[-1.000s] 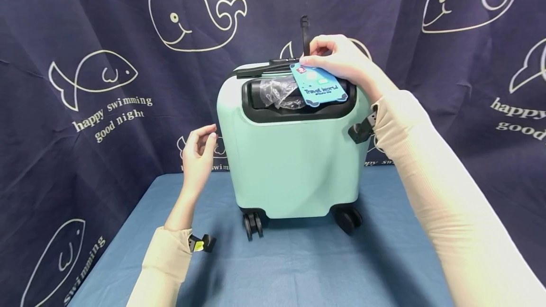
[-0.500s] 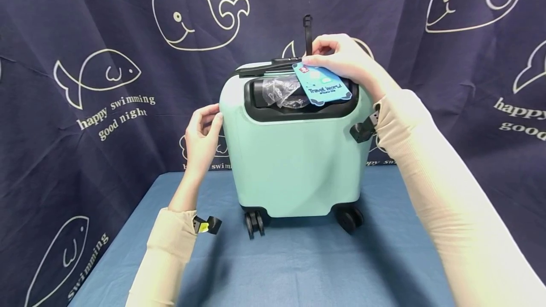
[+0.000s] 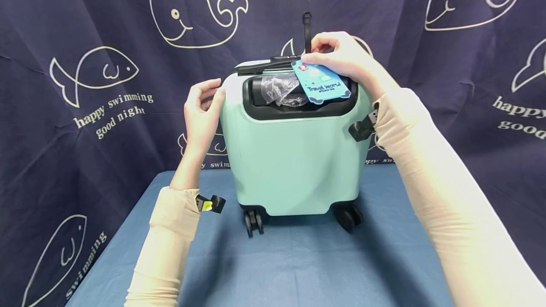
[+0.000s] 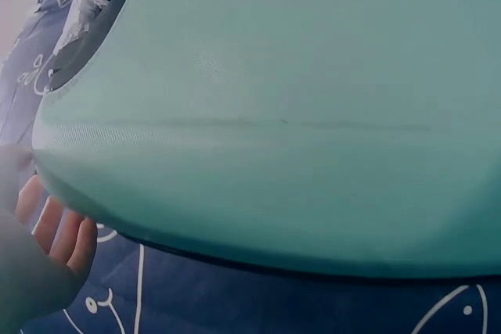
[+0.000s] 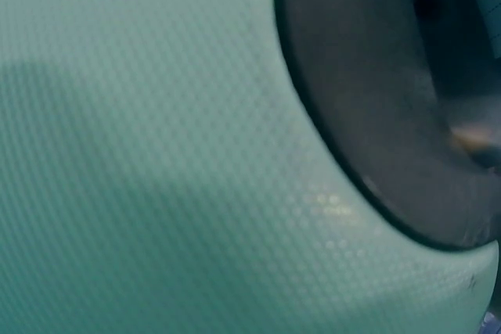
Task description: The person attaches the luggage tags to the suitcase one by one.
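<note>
A mint-green suitcase (image 3: 294, 165) stands upright on its black wheels in the head view. At its top, my right hand (image 3: 345, 58) pinches a blue luggage tag (image 3: 322, 82) printed "Travel World" by its upper end, with a black strap (image 3: 307, 32) sticking up beside the thumb. My left hand (image 3: 202, 108) is at the suitcase's upper left corner, fingers loosely bent, the fingertips at its side. In the left wrist view, those fingers (image 4: 66, 232) lie along the shell's edge. The right wrist view shows only the shell and the black handle recess (image 5: 352, 99); that hand is out of sight there.
Clear plastic wrap (image 3: 279, 90) covers part of the handle in the recess. A black top handle (image 3: 256, 68) runs along the suitcase top. Blue cloth (image 3: 294, 264) covers the table, and a navy curtain (image 3: 106, 8) with whale and fish drawings hangs behind.
My left hand has risen along the suitcase's left side, from beside it to its upper corner. My right hand keeps its place at the luggage tag.
</note>
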{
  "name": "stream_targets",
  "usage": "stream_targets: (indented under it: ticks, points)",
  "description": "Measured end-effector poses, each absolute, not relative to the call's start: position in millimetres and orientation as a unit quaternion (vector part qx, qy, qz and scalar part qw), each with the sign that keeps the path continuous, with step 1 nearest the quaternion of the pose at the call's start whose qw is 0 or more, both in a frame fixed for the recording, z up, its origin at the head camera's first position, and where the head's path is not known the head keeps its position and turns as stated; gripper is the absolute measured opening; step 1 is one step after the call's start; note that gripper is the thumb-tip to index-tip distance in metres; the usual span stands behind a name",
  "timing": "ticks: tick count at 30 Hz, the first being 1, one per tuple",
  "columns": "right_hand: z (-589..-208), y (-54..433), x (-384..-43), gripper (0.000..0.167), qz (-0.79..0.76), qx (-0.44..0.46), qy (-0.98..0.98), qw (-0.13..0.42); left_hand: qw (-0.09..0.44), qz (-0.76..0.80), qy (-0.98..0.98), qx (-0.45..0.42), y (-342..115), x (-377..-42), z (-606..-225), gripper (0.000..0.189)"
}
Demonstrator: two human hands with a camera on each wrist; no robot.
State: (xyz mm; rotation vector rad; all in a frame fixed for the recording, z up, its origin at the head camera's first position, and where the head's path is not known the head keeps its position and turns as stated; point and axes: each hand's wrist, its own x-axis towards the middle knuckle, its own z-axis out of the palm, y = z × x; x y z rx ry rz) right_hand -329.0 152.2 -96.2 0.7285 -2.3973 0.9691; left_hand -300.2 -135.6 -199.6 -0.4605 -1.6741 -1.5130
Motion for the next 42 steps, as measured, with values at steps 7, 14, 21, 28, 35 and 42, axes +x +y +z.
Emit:
stream_targets:
  ticks: [7, 14, 21, 28, 35, 42]
  points:
    - [-99, 151, -330, 0.022, 0.349, 0.267, -0.870, 0.223, 0.427, -0.571, -0.671, -0.203, -128, -306, -186, 0.024]
    - [-98, 153, -329, 0.023, 0.341, 0.263, -0.874, 0.225, 0.413, -0.536, -0.706, -0.208, -121, -311, -170, 0.024]
    - [-98, 154, -328, 0.022, 0.341, 0.262, -0.875, 0.224, 0.392, -0.504, -0.739, -0.213, -113, -318, -159, 0.024]
    - [-98, 153, -327, 0.022, 0.340, 0.260, -0.876, 0.223, 0.362, -0.485, -0.766, -0.215, -104, -322, -144, 0.028]
    - [-95, 150, -327, 0.022, 0.346, 0.258, -0.875, 0.217, 0.324, -0.392, -0.828, -0.236, -94, -326, -125, 0.030]
    - [-95, 151, -327, 0.022, 0.343, 0.253, -0.877, 0.222, 0.276, -0.360, -0.852, -0.260, -86, -333, -112, 0.031]
